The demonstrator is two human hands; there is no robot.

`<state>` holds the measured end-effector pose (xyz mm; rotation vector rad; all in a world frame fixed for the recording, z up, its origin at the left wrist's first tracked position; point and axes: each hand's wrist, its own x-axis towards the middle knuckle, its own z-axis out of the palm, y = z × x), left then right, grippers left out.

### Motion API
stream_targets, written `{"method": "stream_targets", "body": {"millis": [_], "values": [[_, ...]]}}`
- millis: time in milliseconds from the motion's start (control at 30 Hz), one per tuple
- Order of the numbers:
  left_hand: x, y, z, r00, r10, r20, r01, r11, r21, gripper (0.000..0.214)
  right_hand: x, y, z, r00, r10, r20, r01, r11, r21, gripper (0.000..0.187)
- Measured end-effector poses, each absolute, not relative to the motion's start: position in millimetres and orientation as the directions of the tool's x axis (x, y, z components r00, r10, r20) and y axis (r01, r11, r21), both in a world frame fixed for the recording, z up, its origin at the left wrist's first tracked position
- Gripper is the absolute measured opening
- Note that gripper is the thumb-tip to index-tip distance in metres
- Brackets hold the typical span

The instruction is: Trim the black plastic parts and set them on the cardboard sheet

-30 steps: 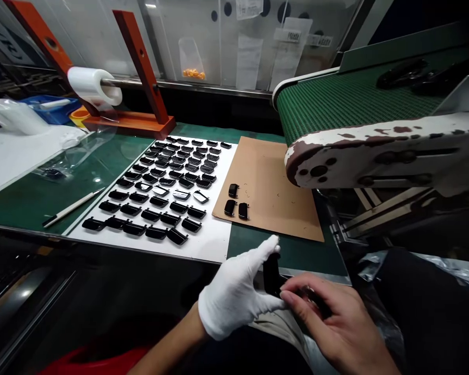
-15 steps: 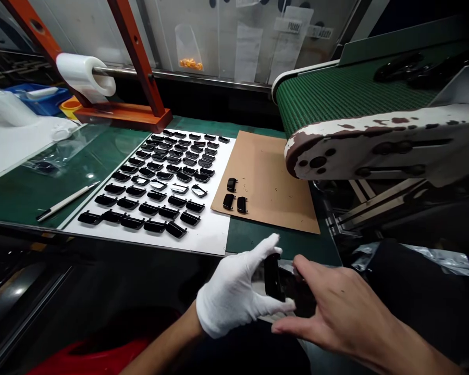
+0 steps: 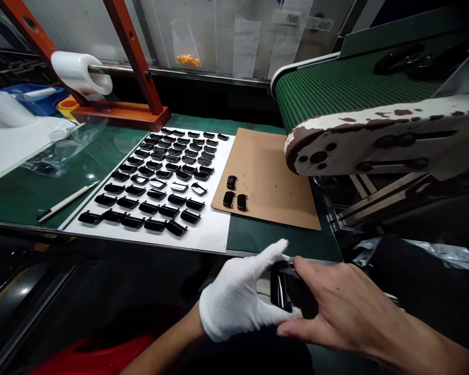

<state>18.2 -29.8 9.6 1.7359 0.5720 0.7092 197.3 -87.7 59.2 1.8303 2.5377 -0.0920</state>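
My left hand (image 3: 242, 297), in a white glove, grips a glossy black plastic part (image 3: 281, 286) between thumb and fingers in front of the table edge. From the other side my bare right hand (image 3: 332, 302) closes on the same part, or on a piece joined to it; the palm hides most of that side. Several similar small black parts (image 3: 156, 195) lie in rows on a white sheet (image 3: 203, 234). Three more black parts (image 3: 229, 199) rest on a brown cardboard sheet (image 3: 273, 182) just beyond my hands.
A green conveyor belt (image 3: 336, 94) juts in from the right, with black items on it. An orange frame (image 3: 140, 62) holds a roll of clear film (image 3: 76, 72) at the back left. A white pen (image 3: 68, 202) lies on the green tabletop (image 3: 19, 195).
Both hands have shifted slightly down and right and sit closer together. The black part has turned, now showing a bright edge. The parts on the sheets have not moved.
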Motion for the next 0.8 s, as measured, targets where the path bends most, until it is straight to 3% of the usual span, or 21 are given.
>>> {"method": "stream_targets", "body": {"millis": [800], "values": [[25.7, -44.2, 4.8, 0.627, 0.777, 0.050, 0.048, -0.103, 0.994, 0.087, 204.2, -93.3, 41.3, -0.387, 0.922, 0.019, 0.922, 0.387, 0.021, 0.077]]}}
